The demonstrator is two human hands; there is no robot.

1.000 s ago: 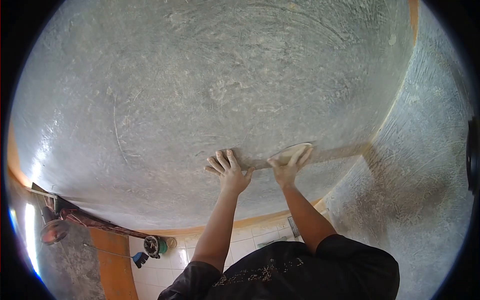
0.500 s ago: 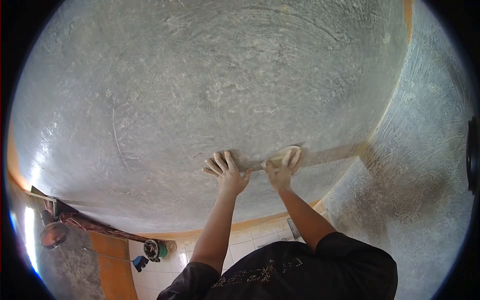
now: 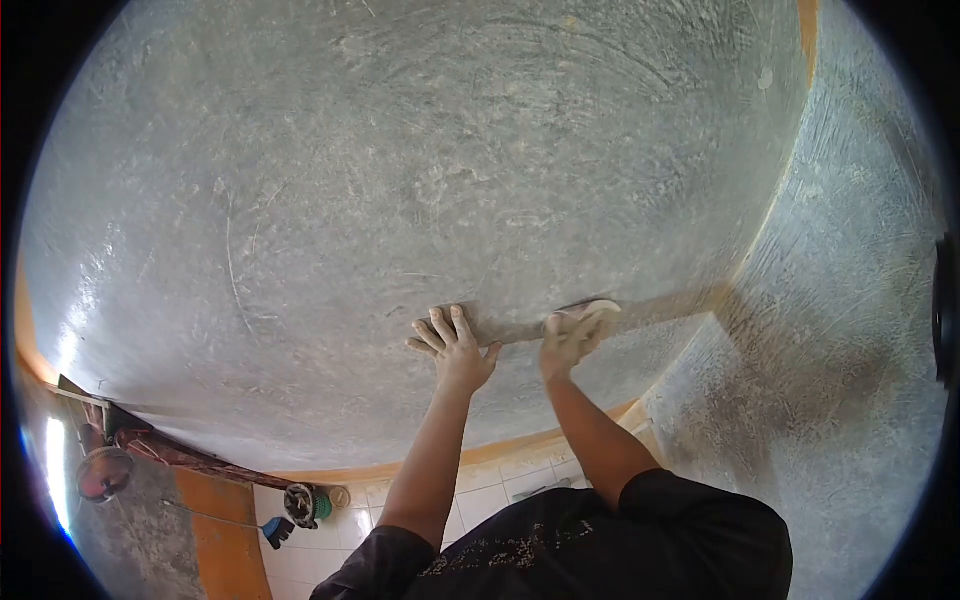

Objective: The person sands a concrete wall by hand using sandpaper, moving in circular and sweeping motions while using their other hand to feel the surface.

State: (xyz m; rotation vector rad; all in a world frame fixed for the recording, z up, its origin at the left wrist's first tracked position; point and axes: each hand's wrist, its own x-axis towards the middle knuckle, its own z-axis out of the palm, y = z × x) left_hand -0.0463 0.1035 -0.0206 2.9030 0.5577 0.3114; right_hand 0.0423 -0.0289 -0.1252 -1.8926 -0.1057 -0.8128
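Fingers spread, my left hand [image 3: 456,350] lies flat against the grey plastered wall [image 3: 420,200]. My right hand [image 3: 568,348] presses a thin, pale sheet [image 3: 603,307] onto the same wall, a short way to the right. The sheet looks like sandpaper with a curved edge; the fingers cover much of it. Pale dust coats both hands. A darker band runs across the wall behind them toward the corner.
A second grey wall [image 3: 850,300] meets this one on the right. Below lies a white tiled floor [image 3: 485,505]. At lower left are a fan [image 3: 104,474], a blue-headed brush [image 3: 277,531] and a round green container [image 3: 322,503].
My right hand has slid slightly along the wall with the sheet, and its wrist and fingers have turned. My left hand stays in place on the wall.
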